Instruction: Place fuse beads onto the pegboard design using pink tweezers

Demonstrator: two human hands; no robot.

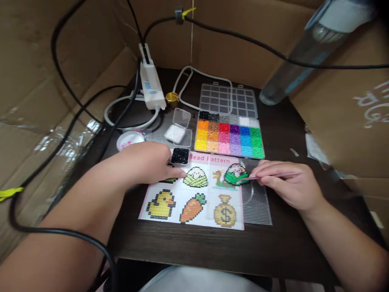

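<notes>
My right hand pinches a pair of thin tweezers. Their tips reach the green part of a bead figure, with a black outline and white and pink inside, on a clear pegboard. Under the board's left side lies a printed bead pattern sheet. At the sheet's upper left, my left hand grips a small clear box of black beads; its thumb stretches over the paper and its other fingers are mostly hidden.
Behind the sheet stands an open compartment case of coloured beads. To its left are a small box of white beads, a white dish with pink beads, a gold cup and a power strip. Black cables cross my left arm.
</notes>
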